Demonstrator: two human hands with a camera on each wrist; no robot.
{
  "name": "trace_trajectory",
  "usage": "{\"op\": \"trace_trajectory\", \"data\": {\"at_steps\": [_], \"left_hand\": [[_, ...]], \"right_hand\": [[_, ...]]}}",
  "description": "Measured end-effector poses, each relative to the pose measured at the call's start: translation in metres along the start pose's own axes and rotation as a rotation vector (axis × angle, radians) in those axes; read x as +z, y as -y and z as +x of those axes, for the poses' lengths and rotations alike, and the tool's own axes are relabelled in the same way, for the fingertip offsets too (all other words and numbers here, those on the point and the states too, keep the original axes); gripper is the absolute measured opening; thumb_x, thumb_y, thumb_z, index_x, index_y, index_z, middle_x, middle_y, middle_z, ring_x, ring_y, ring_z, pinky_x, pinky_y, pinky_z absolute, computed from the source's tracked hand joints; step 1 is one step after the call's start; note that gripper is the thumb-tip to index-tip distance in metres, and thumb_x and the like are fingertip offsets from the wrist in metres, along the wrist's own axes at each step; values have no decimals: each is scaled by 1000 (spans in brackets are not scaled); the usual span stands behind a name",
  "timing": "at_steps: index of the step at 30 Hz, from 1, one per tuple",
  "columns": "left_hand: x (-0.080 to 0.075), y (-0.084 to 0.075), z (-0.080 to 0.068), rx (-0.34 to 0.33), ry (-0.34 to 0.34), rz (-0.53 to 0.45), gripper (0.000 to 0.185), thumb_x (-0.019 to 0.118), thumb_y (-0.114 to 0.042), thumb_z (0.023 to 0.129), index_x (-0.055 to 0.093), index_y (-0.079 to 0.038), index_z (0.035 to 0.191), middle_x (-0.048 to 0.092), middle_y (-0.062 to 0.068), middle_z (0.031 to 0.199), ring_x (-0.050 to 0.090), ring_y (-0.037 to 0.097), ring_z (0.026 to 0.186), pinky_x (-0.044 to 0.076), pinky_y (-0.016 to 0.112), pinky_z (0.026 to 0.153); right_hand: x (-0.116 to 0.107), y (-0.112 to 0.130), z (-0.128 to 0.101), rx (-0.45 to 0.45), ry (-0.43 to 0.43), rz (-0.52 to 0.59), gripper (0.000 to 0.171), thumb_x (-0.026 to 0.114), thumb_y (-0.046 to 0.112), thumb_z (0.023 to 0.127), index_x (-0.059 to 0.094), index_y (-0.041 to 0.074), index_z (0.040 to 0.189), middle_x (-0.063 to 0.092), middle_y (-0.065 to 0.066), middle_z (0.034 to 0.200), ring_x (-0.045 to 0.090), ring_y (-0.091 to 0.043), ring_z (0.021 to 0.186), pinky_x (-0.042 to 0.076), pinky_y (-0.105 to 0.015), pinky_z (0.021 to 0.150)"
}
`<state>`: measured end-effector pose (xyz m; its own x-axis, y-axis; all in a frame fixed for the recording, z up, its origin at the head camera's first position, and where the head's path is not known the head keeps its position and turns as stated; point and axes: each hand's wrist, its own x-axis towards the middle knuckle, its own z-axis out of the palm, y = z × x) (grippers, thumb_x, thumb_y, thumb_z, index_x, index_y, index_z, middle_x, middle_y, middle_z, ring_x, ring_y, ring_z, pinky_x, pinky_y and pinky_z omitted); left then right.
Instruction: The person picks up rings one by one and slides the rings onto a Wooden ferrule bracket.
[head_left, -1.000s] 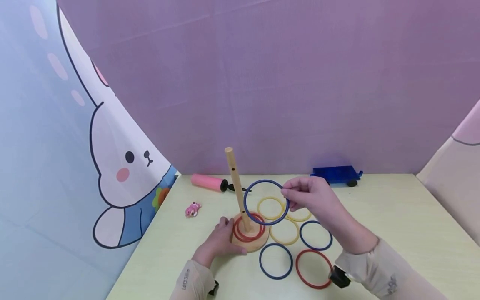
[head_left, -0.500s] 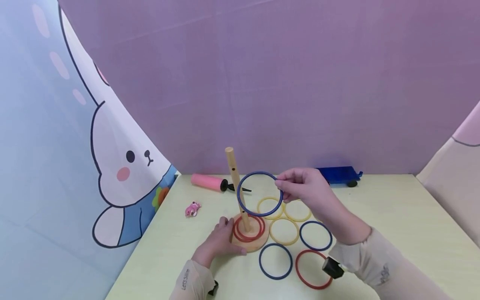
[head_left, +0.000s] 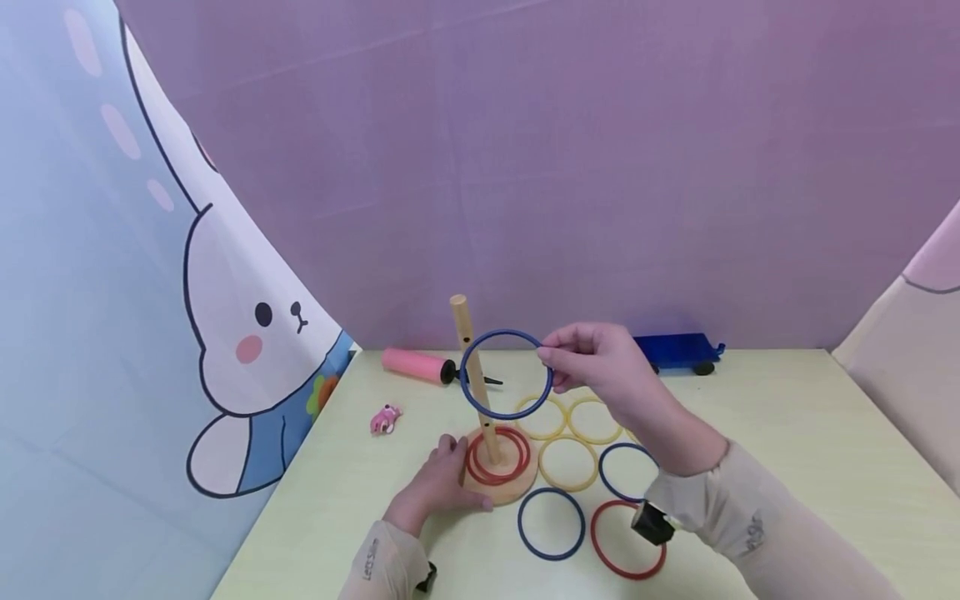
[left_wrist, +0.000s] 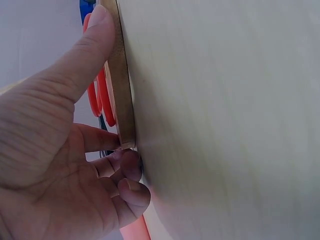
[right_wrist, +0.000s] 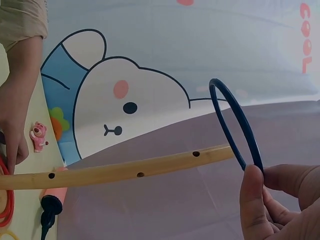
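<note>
The blue ring (head_left: 507,417) looks light and stiff, probably smooth plastic: unlikely to break or bend much, but thin enough to swivel if held loosely. A pinch anywhere on the rim should serve, with the opening left free. The right hand (head_left: 603,362) has just such a hold, thumb against fingers on the side nearest it.

The ring is plain, round, dark blue and slender, raised off the surface (head_left: 300,533) to the left of the right hand and tilted. It is close to the upper end of the wooden post (head_left: 462,321); whether they touch, I cannot tell.

The left hand (head_left: 442,479) grips the edge of the wooden base (head_left: 517,490), fingers curled. Beside it, red rings (left_wrist: 106,102) lie around the post's foot.
</note>
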<state>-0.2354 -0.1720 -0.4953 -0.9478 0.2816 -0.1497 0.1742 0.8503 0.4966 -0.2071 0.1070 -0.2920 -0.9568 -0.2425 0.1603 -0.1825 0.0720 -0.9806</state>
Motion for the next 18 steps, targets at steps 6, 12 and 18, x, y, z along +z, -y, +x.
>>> {"op": "trace_trajectory", "data": {"at_steps": [6,12,18], "left_hand": [[2,2,1,-24,6,-12,112,85,-57,64,36,-5,149,39,17,135,43,34,123,44,55,97],[3,1,1,-29,10,-36,109,85,-55,65,36,-6,149,39,16,133,43,33,122,44,56,97],[2,1,0,-28,7,-39,110,85,-55,64,36,-5,150,40,16,131,44,33,120,44,56,97]], "right_hand": [[7,3,2,12,-13,33,22,69,12,91,66,-5,105,67,-13,88,65,-22,68,58,-34,69],[12,8,4,18,-24,26,24,69,13,92,65,-5,108,67,-15,91,65,-25,71,58,-35,70],[16,17,5,7,-32,24,22,69,14,92,66,-3,107,68,-15,94,65,-25,72,58,-35,71]]}}
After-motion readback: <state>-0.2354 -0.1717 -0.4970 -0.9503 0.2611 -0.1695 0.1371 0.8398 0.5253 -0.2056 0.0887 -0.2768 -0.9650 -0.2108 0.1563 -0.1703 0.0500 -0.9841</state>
